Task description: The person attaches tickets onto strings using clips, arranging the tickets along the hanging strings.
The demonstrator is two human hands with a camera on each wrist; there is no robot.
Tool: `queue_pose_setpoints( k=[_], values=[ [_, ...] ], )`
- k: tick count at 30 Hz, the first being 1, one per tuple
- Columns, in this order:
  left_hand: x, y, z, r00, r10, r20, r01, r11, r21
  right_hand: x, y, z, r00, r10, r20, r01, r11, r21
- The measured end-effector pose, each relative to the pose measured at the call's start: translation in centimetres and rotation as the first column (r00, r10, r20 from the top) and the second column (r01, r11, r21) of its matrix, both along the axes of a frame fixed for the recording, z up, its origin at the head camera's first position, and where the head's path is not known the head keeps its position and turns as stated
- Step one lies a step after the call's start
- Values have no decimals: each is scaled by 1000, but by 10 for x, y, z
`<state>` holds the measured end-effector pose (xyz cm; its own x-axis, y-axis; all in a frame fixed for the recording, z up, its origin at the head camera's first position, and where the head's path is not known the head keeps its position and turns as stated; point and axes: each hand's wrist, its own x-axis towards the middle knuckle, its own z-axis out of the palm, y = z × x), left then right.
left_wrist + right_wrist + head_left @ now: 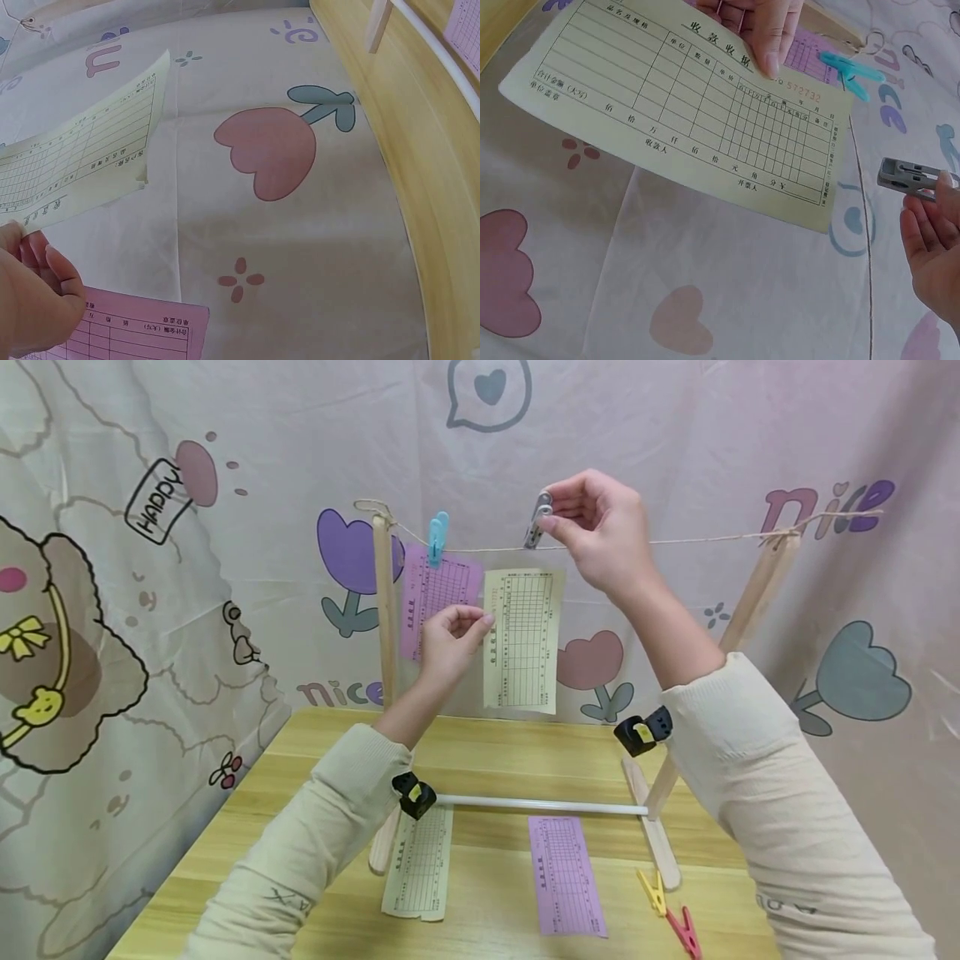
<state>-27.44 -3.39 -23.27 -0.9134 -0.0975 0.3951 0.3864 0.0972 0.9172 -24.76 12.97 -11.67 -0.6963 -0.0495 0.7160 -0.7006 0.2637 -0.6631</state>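
Observation:
My left hand (450,647) pinches the left edge of a pale yellow receipt slip (525,643), which hangs upright just below a thin string (697,539). In the right wrist view, printed lines and a red number show on the slip (675,112). My right hand (603,531) holds a grey clothespin (537,522) between thumb and fingers at the string, above the slip. Left of them, a light blue clothespin (437,539) clips a pink receipt slip (442,581) to the string; my left hand partly covers that slip in the head view.
Wooden posts (384,610) carry the string, and a white rod (540,805) joins their feet. On the wooden table (337,752) lie another yellow slip (423,868), another pink slip (566,877), a yellow clothespin (652,891) and a red clothespin (684,933). A patterned cloth hangs behind.

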Motion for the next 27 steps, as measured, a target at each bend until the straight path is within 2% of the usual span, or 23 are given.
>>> queue_pose_setpoints(
  k=[11, 20, 27],
  values=[
    [-2, 3, -1, 1000, -1, 5, 1, 1000, 9, -5, -3, -3, 999, -27, 33, 27, 1000, 6],
    [-1, 2, -1, 1000, 6, 13, -6, 1000, 7, -9, 0, -5, 992, -73, 104, 61, 991, 117],
    [-1, 0, 0, 1000, 12, 20, -12, 1000, 8, -10, 0, -7, 992, -78, 104, 61, 987, 150]
  ],
)
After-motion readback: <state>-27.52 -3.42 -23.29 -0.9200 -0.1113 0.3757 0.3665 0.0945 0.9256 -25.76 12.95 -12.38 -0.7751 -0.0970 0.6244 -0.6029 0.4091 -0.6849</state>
